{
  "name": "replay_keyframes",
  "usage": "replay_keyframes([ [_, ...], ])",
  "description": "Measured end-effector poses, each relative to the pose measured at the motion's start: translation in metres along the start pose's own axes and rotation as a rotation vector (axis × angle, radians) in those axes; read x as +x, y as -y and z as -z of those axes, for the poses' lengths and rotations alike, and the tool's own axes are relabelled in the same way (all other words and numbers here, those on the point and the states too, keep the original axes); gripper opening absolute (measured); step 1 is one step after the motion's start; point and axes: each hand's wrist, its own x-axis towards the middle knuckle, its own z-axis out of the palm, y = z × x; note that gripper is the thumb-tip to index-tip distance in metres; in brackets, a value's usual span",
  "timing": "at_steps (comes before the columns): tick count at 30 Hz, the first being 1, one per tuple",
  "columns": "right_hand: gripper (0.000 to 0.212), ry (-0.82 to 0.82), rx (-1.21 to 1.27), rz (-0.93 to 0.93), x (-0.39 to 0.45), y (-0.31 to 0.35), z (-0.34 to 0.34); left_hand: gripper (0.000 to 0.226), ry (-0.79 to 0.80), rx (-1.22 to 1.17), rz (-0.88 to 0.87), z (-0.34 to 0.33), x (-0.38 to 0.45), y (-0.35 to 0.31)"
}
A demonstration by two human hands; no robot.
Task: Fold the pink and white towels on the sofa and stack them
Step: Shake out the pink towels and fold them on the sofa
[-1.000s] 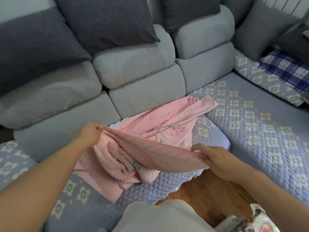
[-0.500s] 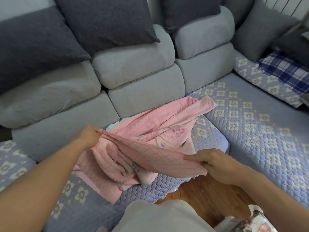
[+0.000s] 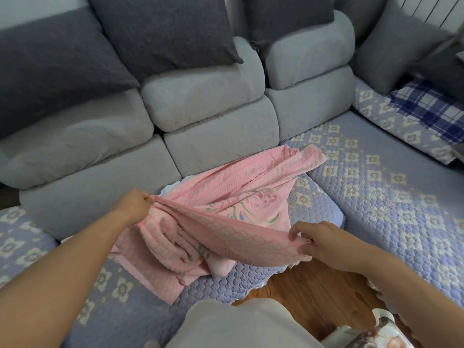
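A pink towel (image 3: 233,197) with a woven scale pattern and a green and purple flower motif lies crumpled on the sofa seat (image 3: 391,202). Its near edge is lifted and stretched taut between my hands. My left hand (image 3: 134,205) grips the edge's left end in a closed fist. My right hand (image 3: 319,243) pinches the right end near the seat's front corner. A sliver of white fabric (image 3: 170,187) peeks out from under the pink towel at the back; most of it is hidden.
Grey back cushions (image 3: 208,101) and dark grey pillows (image 3: 160,31) line the sofa behind the towel. A blue plaid cloth (image 3: 431,109) lies at the far right. Wooden floor (image 3: 308,295) shows below the seat corner, and my light trousers (image 3: 241,325) fill the bottom centre.
My right hand has shifted its pinch on the towel's edge, its fingers regripping, and moved slightly left and away. My left hand has held its grip in place.
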Motion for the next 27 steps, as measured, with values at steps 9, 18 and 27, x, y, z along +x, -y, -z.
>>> replay_keyframes([
  [9, 0.015, 0.000, 0.022, -0.049, -0.001, 0.003, 0.000, 0.048, 0.000, 0.027, -0.005, -0.006, -0.001, 0.005],
  [18, 0.019, -0.006, -0.012, 0.072, -0.009, 0.003, -0.006, 0.050, -0.034, 0.010, -0.020, -0.011, 0.004, 0.005],
  [27, 0.030, -0.262, -0.155, -0.241, -0.014, -0.026, 0.008, 0.034, -0.097, 0.340, -0.227, -0.003, -0.033, -0.012],
])
